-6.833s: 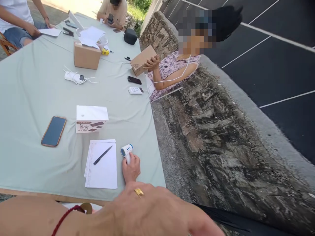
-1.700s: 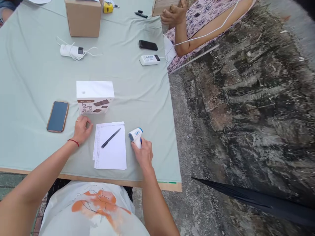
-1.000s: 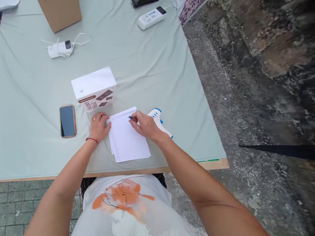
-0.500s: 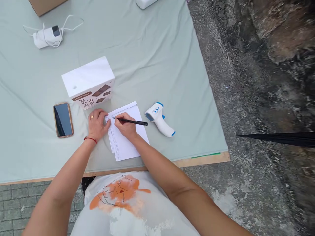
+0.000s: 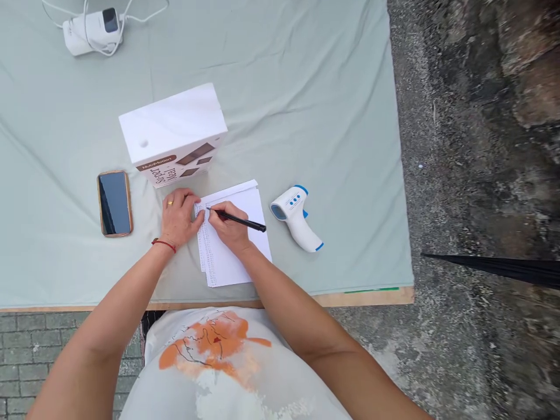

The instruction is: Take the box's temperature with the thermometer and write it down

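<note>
My right hand grips a black pen, its tip on or just above the upper left part of a white paper sheet. Small handwriting runs down the left side of the sheets, which lie stacked slightly askew. Fingers apart, my left hand rests at the papers' left edge, with its thumb and fingertips touching them. A ring and a red cord bracelet are on that hand and wrist. Just beyond it stands a white box with brown print. A white and blue infrared thermometer lies to the right of the papers.
A smartphone in a brown case lies left of my left hand. Farther back is a white device with a dark screen and a looped cable. A pale green cloth covers the table, whose wooden front edge shows near my body.
The view has shifted, so the box and thermometer appear larger, and the brown carton at the back has left the frame. Both hands stay at the papers, the pen still held.
</note>
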Demonstrator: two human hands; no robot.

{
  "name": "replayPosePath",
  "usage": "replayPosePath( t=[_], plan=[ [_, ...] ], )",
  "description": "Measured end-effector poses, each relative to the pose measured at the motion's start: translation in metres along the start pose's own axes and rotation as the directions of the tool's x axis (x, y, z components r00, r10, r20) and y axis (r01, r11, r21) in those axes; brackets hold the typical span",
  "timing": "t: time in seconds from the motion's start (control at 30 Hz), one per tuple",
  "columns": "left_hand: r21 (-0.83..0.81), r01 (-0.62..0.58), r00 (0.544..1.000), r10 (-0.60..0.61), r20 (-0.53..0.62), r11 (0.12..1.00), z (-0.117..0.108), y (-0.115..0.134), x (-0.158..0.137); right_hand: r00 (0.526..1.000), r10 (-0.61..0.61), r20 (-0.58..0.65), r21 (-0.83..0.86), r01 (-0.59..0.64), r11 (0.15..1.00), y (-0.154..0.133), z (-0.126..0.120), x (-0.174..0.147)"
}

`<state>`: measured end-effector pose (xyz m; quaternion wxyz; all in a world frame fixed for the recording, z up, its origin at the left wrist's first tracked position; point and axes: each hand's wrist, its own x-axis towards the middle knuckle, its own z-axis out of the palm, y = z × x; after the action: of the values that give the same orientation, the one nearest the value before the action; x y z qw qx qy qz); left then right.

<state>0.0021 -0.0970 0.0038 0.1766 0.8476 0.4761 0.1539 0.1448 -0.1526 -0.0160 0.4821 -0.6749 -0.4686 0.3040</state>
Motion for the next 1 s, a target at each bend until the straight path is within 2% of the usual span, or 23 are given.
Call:
replayPosePath(
  t=[0.3,0.77,1.0],
  plan=[
    [-0.007,0.01,1.0,-0.01,0.028,1.0,0.0006,0.0006,0.0002,1.0,-0.008,-0.005,-0.045,0.008,0.999,0.0008,0.0007,-0.0009],
    [-0.003,-0.002,1.0,0.002,0.014,1.0,0.0014,-0.0001,0.0001,1.0,0.024,-0.006,0.005,-0.024,1.0,0.0041,0.0009,-0.0009],
    [0.013,-0.014,1.0,0.014,-0.003,1.0,0.0014,0.0006,0.0003,1.0,-0.003,-0.02,0.002,0.003,1.0,0.0057,0.0022,-0.0011]
  ],
)
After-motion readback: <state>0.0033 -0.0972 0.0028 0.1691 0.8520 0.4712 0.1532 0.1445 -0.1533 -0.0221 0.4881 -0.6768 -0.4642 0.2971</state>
